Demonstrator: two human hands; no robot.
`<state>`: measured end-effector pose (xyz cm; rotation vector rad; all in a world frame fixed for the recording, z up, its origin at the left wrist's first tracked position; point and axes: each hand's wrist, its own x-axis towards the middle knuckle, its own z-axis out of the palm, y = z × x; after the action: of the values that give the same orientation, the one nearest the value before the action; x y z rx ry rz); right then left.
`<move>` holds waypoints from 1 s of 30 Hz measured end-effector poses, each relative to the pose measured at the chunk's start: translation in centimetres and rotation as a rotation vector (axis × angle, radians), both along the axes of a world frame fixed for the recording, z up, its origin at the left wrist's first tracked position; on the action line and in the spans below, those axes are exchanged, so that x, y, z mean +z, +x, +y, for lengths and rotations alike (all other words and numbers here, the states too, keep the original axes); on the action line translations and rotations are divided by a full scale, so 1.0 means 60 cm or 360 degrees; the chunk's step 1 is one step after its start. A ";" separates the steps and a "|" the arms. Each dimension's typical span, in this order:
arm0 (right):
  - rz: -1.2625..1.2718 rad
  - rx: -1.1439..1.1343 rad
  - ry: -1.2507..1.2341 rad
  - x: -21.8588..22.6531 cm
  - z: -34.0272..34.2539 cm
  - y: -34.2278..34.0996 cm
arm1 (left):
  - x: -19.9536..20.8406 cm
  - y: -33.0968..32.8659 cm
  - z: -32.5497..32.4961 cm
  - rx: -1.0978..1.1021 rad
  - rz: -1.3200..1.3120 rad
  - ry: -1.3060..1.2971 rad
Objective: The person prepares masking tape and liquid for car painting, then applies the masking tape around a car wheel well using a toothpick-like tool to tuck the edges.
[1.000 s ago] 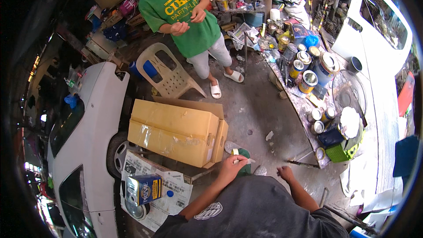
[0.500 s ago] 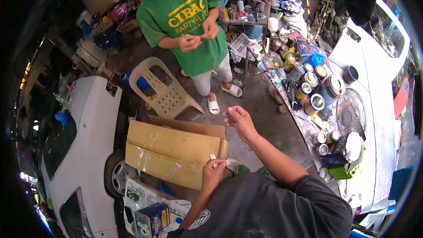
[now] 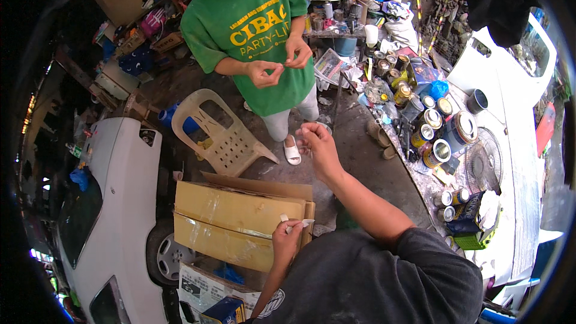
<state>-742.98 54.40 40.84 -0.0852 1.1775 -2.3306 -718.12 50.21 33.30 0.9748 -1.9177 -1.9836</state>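
My left hand [image 3: 285,242] pinches a small pale strip [image 3: 294,224], like folded paper or tape, above the right end of a brown cardboard box [image 3: 240,213]. My right hand [image 3: 319,151] is raised ahead of me over the floor, to the right of a beige plastic chair [image 3: 219,135]. Its thumb and fingers are bent together, and whatever is between them is too small to make out. Facing me, a person in a green shirt [image 3: 252,30] holds both hands [image 3: 279,67] close together in front of the belly, fingertips pinched.
A white car body [image 3: 120,186] with a wheel stands at the left. To the right, a low bench [image 3: 414,180] carries several paint cans [image 3: 441,151], a round fan grille [image 3: 483,159] and a green crate [image 3: 474,240]. A white car door [image 3: 501,63] leans behind it.
My view has shifted a little. The strip in my left hand now sticks out to both sides of the fingers. The person's hands have moved slightly lower and to the right.
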 end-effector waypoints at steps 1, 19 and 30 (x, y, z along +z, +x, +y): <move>-0.0011 -0.0018 -0.0017 -0.001 -0.009 -0.015 | -0.006 -0.006 -0.010 0.0016 0.0004 -0.0042; 0.0032 -0.0188 0.0022 -0.006 -0.141 -0.182 | -0.004 -0.099 -0.077 0.0152 -0.0003 -0.0079; 0.0189 -0.0168 0.0018 0.025 -0.174 -0.191 | -0.003 -0.095 -0.076 0.0214 0.0090 0.0069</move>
<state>-754.43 43.93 42.32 -0.1634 1.2809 -2.4393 -723.84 45.64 33.09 1.0189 -1.7385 -1.9626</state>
